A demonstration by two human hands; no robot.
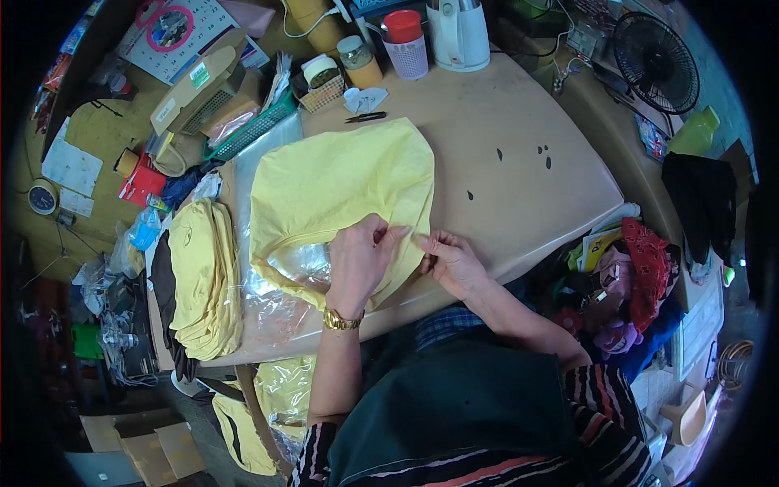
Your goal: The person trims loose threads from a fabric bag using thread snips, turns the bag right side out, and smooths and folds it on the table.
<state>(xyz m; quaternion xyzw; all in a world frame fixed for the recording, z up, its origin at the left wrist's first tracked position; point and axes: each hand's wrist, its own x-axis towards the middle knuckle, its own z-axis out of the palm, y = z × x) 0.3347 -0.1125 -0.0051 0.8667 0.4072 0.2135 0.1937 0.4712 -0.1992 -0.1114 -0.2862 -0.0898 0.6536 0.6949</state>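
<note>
A piece of yellow cloth (341, 174) with a curved, hemmed opening lies spread on the tan table in front of me; its exact kind I cannot tell. My left hand (359, 256), with a gold watch on the wrist, is closed in a pinch on the cloth near its right edge. Just beside it, my right hand (453, 261) pinches that same edge between thumb and finger. Clear plastic (300, 261) shows through the opening. To the left rests a stack of folded yellow cloth pieces (203, 284).
Small black snips (366, 118) lie beyond the cloth. At the table's back stand a jar (359, 65), a purple cup (406, 58) and a white kettle (458, 36). A green basket (253, 126) is back left. A fan (656, 62) stands far right, above heaped fabrics (621, 284).
</note>
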